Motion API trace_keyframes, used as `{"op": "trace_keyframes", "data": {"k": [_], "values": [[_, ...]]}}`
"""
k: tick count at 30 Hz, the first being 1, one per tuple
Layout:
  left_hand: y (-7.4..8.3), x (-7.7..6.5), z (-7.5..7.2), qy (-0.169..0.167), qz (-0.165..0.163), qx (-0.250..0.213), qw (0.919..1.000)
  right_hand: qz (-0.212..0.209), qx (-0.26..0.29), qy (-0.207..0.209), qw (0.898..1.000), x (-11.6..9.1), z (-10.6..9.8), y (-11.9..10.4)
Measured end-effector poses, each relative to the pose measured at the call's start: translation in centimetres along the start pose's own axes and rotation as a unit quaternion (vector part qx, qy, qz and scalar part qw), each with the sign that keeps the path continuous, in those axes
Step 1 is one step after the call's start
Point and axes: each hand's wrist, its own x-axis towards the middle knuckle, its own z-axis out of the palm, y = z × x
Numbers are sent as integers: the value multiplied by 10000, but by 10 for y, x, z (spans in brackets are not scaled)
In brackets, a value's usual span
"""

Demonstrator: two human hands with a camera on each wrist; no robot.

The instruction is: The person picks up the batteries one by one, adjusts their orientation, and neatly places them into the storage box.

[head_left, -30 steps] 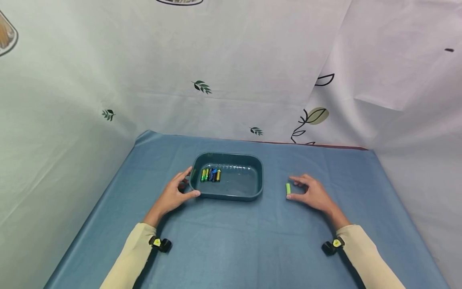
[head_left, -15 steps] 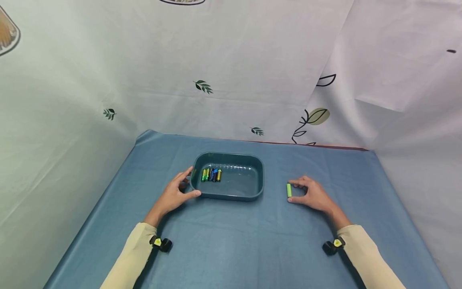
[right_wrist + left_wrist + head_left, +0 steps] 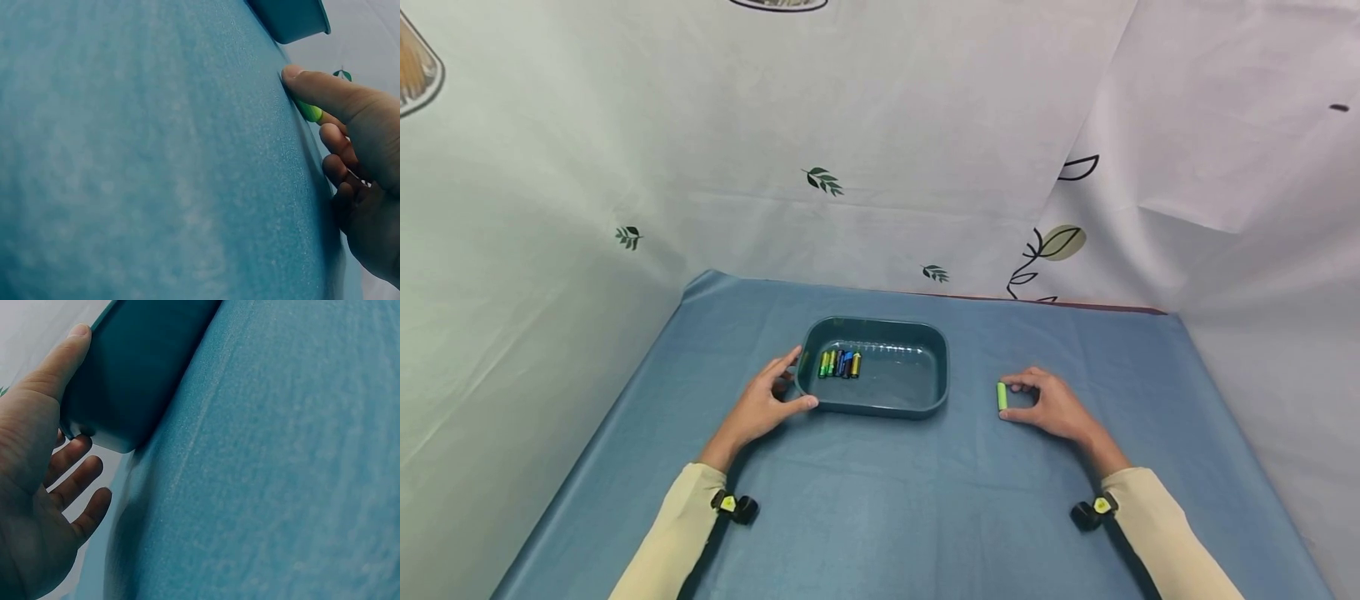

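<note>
A dark teal tray sits on the blue cloth, with several small batteries side by side at its left end. My left hand holds the tray's left end, thumb along the front rim and fingers spread around the side; in the left wrist view the lower fingers hang loosely below the rim. Right of the tray, my right hand pinches a light green battery end to end between thumb and index finger, close on the cloth. In the right wrist view the thumb partly hides the battery.
The blue cloth covers the whole table. Pale printed sheets stand behind it and along both sides. Each wrist carries a small black camera, one on the left and one on the right.
My right index finger has come in from above to the green battery's far end, so thumb and finger now span it. The left hand and tray stay in place.
</note>
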Motion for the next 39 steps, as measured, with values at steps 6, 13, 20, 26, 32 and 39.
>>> {"op": "trace_keyframes", "data": {"k": [6,13,20,26,32,39], "values": [[0,-1,0,-24,-54,-99,9999,10,-46,81,10000,1,-1,-1],[0,0,0,-31,-24,-88,10000,72,-79,225,9997,5,-3,-2],[0,0,0,-14,5,-64,10000,54,-11,327,9994,8,-8,-6],[-1,0,1,-15,-44,-70,10000,67,-100,320,9994,12,-14,-16],[-1,1,2,-3,-26,-76,10000,6,-36,329,9995,20,-21,-27],[-1,0,1,-16,-38,-112,9999,-162,-60,385,9991,34,-27,-44]]}}
